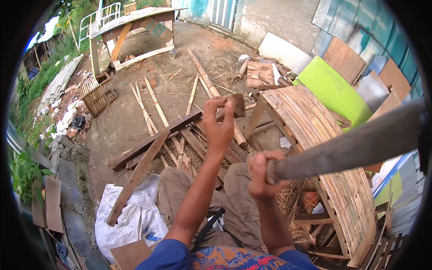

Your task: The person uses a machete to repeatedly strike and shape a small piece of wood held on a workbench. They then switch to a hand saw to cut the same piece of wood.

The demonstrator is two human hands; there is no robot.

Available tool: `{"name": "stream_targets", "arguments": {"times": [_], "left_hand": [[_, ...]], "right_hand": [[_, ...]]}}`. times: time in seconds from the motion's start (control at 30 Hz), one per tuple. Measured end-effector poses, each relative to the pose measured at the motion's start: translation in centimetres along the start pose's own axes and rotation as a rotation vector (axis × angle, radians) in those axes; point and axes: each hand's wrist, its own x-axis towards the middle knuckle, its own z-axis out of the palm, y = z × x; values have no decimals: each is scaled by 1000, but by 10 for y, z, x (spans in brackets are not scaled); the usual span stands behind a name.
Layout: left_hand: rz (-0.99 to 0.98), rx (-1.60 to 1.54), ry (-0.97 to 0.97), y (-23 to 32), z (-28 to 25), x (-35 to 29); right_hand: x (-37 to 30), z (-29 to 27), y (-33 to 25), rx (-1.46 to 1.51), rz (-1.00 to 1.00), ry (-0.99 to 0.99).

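Observation:
My left hand [217, 123] is raised in front of me, fingers curled and thumb pressed in. A short brown wood block [236, 106] shows right beside its fingertips; whether they grip it or something smaller, I cannot tell. My right hand [265, 175] is wrapped around the butt end of a thick, grey-brown wooden tool handle [346, 150]. That handle slants up to the right, close to the camera, and its far end is a dark shape cut off at the view's edge. Below my left hand, dark wooden beams [155, 140] lie crossed, with a loose plank [139, 177] leaning across them.
A bamboo-slat bench [333, 148] stands close on my right, with a green panel [335, 90] behind it. Bamboo poles [204, 74] and thin strips lie ahead. A white sack [130, 216] lies by my left leg. A wooden table [135, 20] stands far left.

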Motion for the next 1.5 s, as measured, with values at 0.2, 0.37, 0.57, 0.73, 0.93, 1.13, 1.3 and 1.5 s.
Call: {"name": "stream_targets", "arguments": {"times": [0.2, 0.37, 0.57, 0.73, 0.93, 1.13, 1.3, 1.5], "left_hand": [[-125, -94, -45, 8, -1, -8], [-100, -79, -41, 8, -5, -3], [-68, -61, -35, 13, 3, -9], [-164, -73, -71, 8, 0, -20], [-158, -80, -60, 5, -5, -17], [-109, -72, -73, 13, 9, -20], [-164, -88, -127, -11, 3, -32], [-32, -78, -330, -43, -22, -25]], "right_hand": [[7, 0, 47, -218, 414, -233], [7, -9, -11, 13, 413, -166], [7, 2, 8, -130, -23, 21], [8, -4, 39, -169, 523, -230], [8, -10, -33, 38, 336, -140], [-6, -3, 28, -259, -131, 113], [-10, -7, 79, -332, 457, -177], [-13, -12, 74, -262, 532, -241]]}}
